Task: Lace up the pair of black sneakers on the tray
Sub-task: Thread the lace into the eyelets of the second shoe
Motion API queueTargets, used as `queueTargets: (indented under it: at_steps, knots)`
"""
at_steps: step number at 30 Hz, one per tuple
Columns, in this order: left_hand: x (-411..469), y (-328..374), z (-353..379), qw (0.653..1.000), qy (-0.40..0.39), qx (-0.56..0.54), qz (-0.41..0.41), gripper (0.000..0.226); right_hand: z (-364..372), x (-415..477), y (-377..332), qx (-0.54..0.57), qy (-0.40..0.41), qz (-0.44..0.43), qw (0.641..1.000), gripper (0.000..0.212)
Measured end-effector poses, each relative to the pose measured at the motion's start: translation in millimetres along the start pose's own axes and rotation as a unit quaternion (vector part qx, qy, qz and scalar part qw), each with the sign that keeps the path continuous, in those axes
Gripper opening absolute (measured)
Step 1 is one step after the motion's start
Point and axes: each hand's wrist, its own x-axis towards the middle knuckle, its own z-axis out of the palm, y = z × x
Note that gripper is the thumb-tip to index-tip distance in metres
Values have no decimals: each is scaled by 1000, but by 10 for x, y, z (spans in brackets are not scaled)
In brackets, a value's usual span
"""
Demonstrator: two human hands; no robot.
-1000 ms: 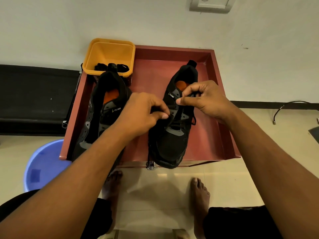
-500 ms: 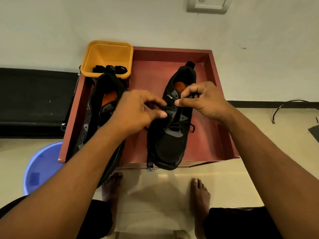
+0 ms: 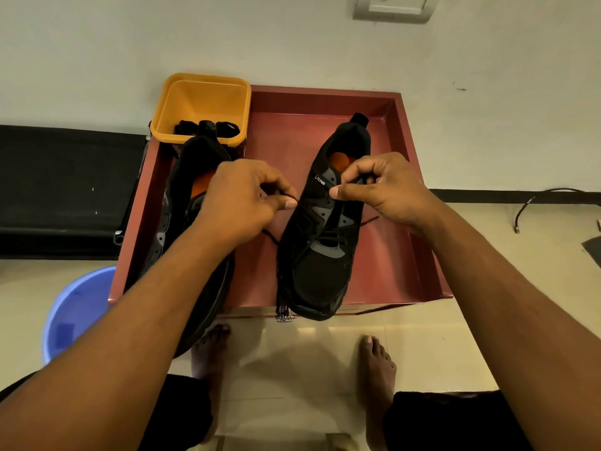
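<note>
hands, head view: left hand (image 3: 240,200) pinches the thin lace (image 3: 290,197) beside the sneaker (image 3: 322,265) on the red tray (image 3: 390,255); right hand (image 3: 387,187) pinches it at the upper eyelets. lace looks limp and light, best gripped near its tip.

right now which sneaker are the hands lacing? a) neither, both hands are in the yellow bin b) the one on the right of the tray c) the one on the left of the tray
b: the left hand pinches a lace strand leading from the right sneaker, and the right hand pinches the lace at its upper eyelets, while the left sneaker just lies beneath the left forearm.
</note>
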Motion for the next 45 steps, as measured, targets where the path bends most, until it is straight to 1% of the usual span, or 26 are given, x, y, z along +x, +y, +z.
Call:
queueTargets:
  at_steps: [1,4,5,8,9,11,13,15,17,18,19,21,23,25,27,30,31,34,35,36,37,39,40,42,44,45]
  knots:
    - [-5,7,-17,1000,-9,-8,6,13,-5,-3,6,0,2,-2,1000,13]
    - [-88,94,98,996,-71,-9,50,13,-9,-7,8,3,-1,-6,1000,14]
    - [-96,103,124,996,-71,-6,52,11,-6,-3,3,4,-1,-5,1000,13]
    - [-23,31,41,1000,-7,-1,9,9,5,6,-12,1,-2,-4,1000,12]
    - [-1,13,6,1000,1,-6,-2,9,0,5,-10,-1,-1,-5,1000,12]
    - [-24,32,2,999,-32,-22,2,10,-9,2,5,-1,2,-8,1000,13]
    - [-87,94,96,996,-79,-19,31,13,-10,0,18,-2,1,-7,1000,13]
    - [-84,99,111,998,-60,2,33,10,3,6,16,0,-1,-5,1000,14]
    - [-30,51,13,1000,-14,2,6,11,6,13,13,2,0,-3,1000,13]
    - [-11,35,-29,1000,-8,-8,-4,12,5,12,16,1,2,-4,1000,12]
    - [-14,37,-41,1000,-17,-22,-8,11,-1,10,21,-1,4,-5,1000,12]
    - [-77,99,24,997,-65,-41,10,14,-7,8,33,-5,5,-9,1000,13]
    - [-119,136,119,996,-82,-25,37,14,-5,11,30,-6,1,-11,1000,13]
    - [-76,94,66,999,-37,-9,29,10,2,17,23,-2,-2,-11,1000,12]
    - [-19,39,-49,999,11,-27,13,9,-5,9,25,0,-2,-11,1000,12]
    - [-32,46,-83,999,7,-31,20,11,-16,4,36,-11,1,-11,1000,13]
    - [-42,43,-55,999,18,-37,15,12,-13,9,29,-16,1,-10,1000,13]
    - [2,1,-74,986,92,-131,-46,16,1,26,17,-37,6,-8,999,14]
    - [20,-4,-116,981,99,-156,-58,17,4,34,26,-44,9,-9,999,15]
    - [21,6,-159,981,80,-164,-61,17,3,35,36,-50,11,-11,999,16]
    - [4,28,-199,985,34,-159,-60,15,6,32,44,-54,12,-14,998,16]
    - [-65,84,-253,981,-109,-144,-66,9,1,29,49,-68,15,-26,997,14]
    - [-103,98,-276,969,-188,-141,-77,4,-8,28,49,-75,14,-33,997,13]
    - [-165,95,-292,928,-333,-132,-103,2,-45,18,38,-93,3,-51,994,11]
    - [-240,120,-260,871,-461,-111,-127,4,-85,-11,17,-93,-3,-65,994,16]
    - [-287,145,-222,840,-516,-100,-138,7,-98,-25,4,-80,9,-69,994,19]
